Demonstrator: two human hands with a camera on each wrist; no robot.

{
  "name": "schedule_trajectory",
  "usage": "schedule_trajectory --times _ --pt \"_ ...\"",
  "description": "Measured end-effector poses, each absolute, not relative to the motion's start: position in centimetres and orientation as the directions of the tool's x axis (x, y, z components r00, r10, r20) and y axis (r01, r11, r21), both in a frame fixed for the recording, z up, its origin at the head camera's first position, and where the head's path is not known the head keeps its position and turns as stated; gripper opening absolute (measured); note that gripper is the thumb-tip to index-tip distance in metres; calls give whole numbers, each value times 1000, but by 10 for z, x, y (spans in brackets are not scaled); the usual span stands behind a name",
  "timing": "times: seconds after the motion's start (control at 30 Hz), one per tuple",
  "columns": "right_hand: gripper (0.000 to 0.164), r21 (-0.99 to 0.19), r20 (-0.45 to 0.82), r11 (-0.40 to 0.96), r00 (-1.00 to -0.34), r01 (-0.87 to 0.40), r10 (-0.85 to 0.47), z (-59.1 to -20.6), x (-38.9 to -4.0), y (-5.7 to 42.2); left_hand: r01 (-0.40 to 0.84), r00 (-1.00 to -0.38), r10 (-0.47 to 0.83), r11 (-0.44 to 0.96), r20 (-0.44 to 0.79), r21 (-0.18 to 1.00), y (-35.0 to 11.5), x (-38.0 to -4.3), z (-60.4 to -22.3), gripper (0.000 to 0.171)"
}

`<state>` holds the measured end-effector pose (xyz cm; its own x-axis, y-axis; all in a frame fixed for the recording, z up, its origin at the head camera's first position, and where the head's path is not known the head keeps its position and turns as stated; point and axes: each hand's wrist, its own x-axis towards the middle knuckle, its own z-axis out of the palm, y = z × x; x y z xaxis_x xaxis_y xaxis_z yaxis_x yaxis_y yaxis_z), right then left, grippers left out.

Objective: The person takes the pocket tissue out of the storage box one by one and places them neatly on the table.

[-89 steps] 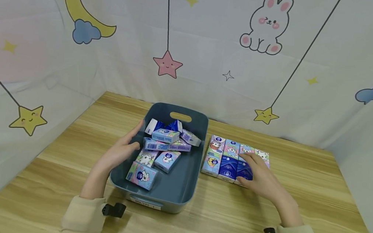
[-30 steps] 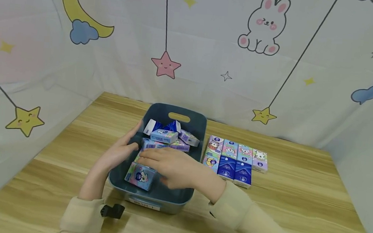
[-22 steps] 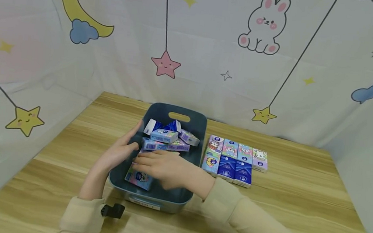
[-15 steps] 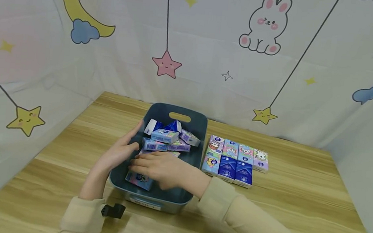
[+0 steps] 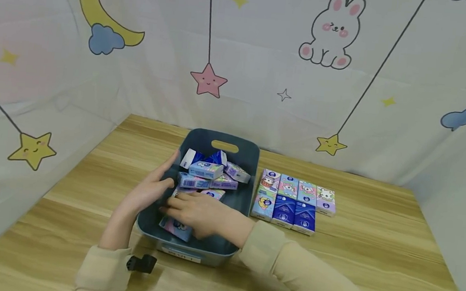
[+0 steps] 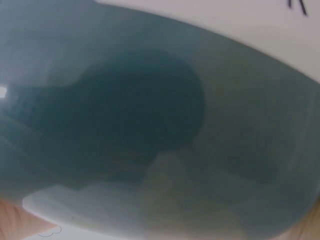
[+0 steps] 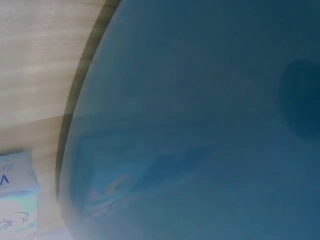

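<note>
Left hand: lies against the left side of the bin, spread wide with straight fingers and raised thumb, gripping nothing.
Right hand: reaches down inside the bin's near half, over the front pack, with bent fingers; impossible to tell how tightly closed, or whether gripping that pack.
Black clip: sits at the left cuff, near the bin's near left corner.
Front pack: lies tilted at the bin's near end, partly covered.
Heaped packs: lie jumbled toward the bin's far end.
Laid-out packs: lie flat just right of the bin, in two touching rows, including two dark blue.
</note>
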<state>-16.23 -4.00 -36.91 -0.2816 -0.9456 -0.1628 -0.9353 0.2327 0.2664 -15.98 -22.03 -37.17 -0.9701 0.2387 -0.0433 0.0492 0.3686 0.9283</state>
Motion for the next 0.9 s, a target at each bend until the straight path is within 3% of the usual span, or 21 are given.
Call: schedule_trajectory --times 0.2,0.37,0.7,0.9 --pt "70 363 -224 245 -339 -899 -914 -370 -160 -43 41 -971 235 364 -49 931 -221 -159 -372 73" --pt "73 378 -259 256 -367 -890 -894 -371 -158 -43 36 -970 235 367 -55 930 -222 -158 -372 72" --pt "69 252 -241 358 -416 -899 -877 -363 -162 -35 30 -971 230 373 -61 928 -221 -159 -372 72" --pt "80 115 -196 465 -479 -878 -856 -351 -160 -21 42 -971 234 369 -49 929 -222 -159 -373 72"
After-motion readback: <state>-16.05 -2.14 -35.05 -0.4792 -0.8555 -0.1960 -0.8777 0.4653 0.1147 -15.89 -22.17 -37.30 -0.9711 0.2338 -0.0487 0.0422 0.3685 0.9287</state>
